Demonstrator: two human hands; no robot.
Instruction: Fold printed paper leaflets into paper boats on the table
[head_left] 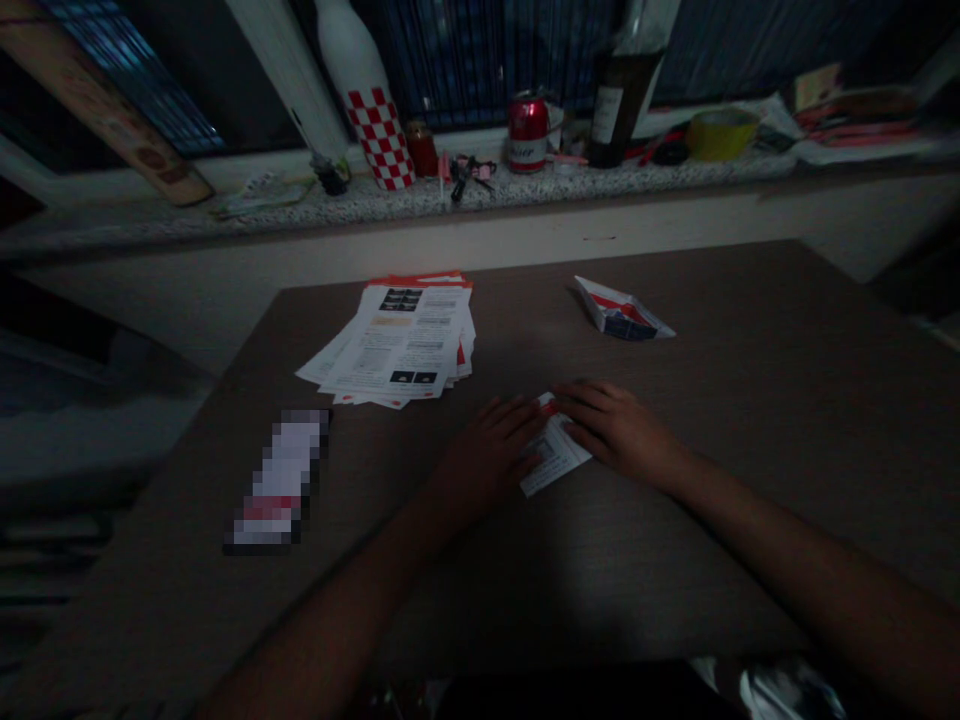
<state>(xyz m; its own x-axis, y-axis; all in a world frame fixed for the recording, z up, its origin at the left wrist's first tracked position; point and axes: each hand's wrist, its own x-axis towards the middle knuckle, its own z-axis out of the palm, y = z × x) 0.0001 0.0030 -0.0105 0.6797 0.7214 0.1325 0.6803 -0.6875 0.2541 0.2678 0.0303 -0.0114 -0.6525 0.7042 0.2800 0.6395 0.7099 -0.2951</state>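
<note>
A small folded sheet of printed paper (553,460) lies on the dark brown table (750,420), in the middle. My left hand (491,450) rests on its left side with the fingers stretched out and pressing down. My right hand (611,425) lies flat on its right and upper part, fingers extended. Most of the paper is hidden under both hands; only its lower white corner shows.
A stack of printed leaflets (401,340) lies at the back left of the table. A folded paper piece (622,312) sits at the back right. A blurred-out flat object (281,478) lies to the left. The windowsill (675,180) behind holds a red can (527,130), bottles and a tape roll (720,132).
</note>
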